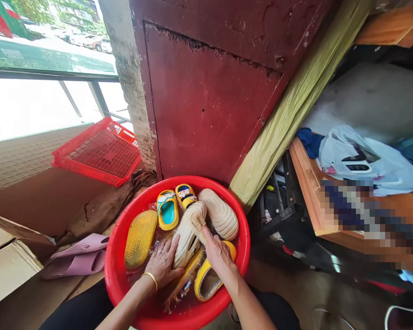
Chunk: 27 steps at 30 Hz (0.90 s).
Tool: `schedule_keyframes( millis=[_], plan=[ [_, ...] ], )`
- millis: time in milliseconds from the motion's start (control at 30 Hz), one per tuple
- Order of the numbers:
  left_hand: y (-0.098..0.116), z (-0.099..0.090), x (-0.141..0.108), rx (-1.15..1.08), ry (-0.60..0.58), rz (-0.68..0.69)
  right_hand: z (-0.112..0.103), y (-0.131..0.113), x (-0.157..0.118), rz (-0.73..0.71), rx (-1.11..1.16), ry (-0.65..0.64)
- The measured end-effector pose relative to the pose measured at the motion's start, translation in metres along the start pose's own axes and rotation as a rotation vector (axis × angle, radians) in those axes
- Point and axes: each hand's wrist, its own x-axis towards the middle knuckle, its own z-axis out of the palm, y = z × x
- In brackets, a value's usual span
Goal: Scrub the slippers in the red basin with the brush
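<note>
A red basin (110, 256) holds water and several slippers. My left hand (163, 261) grips a cream shoe (183, 231) near its lower end. In my right hand (217, 251) is a scrubbing brush (198, 225), its bristles against the upper part of that shoe. Behind them a second cream shoe (220, 215) lies sole up. A yellow slipper (141, 238) rests sole up at the left. Two small yellow children's slippers, one with a teal inside (167, 213), stand at the back. Another yellow slipper (200, 279) sits partly under my right forearm.
Left of the basin lie purple slippers (77, 259) and cardboard (30, 201), with a red plastic crate (99, 153) behind. A dark red door (206, 105) stands directly beyond the basin. At right, a wooden bench (309, 192) carries a white plastic bag (365, 160).
</note>
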Motion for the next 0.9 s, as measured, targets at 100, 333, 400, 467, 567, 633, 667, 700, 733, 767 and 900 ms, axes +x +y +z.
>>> schedule_keyframes(
  millis=[100, 333, 400, 467, 567, 633, 667, 700, 733, 767, 900],
  plan=[
    [0.002, -0.002, 0.005, 0.006, -0.068, -0.014, -0.001, -0.007, 0.007, 0.036, -0.03, -0.089],
    [0.004, -0.003, 0.019, 0.014, -0.065, -0.022, -0.017, -0.017, 0.018, 0.114, -0.094, -0.194],
    [0.004, -0.005, 0.021, 0.002, -0.063, -0.013, -0.023, -0.02, 0.019, 0.114, -0.114, -0.194],
    [0.004, -0.006, 0.022, -0.007, -0.056, -0.01, -0.028, -0.025, 0.017, 0.108, -0.132, -0.198],
    [0.004, -0.007, 0.019, -0.014, -0.04, -0.025, -0.03, -0.034, -0.001, 0.087, -0.15, -0.211],
    [0.005, -0.006, 0.015, -0.02, -0.036, -0.039, -0.026, -0.041, -0.023, 0.029, -0.162, -0.236],
    [0.006, -0.005, 0.013, -0.024, -0.034, -0.045, -0.024, -0.043, -0.035, -0.035, -0.176, -0.253],
    [0.008, -0.005, 0.011, -0.03, -0.03, -0.051, -0.022, -0.045, -0.045, -0.072, -0.194, -0.274],
    [0.009, -0.005, 0.008, -0.036, -0.027, -0.06, -0.02, -0.045, -0.053, -0.072, -0.222, -0.278],
    [0.012, -0.005, 0.006, -0.042, -0.028, -0.067, -0.021, -0.043, -0.055, -0.064, -0.251, -0.259],
    [0.024, -0.004, -0.005, -0.026, -0.035, -0.08, -0.034, -0.027, -0.013, 0.005, -0.291, -0.163]
  ],
)
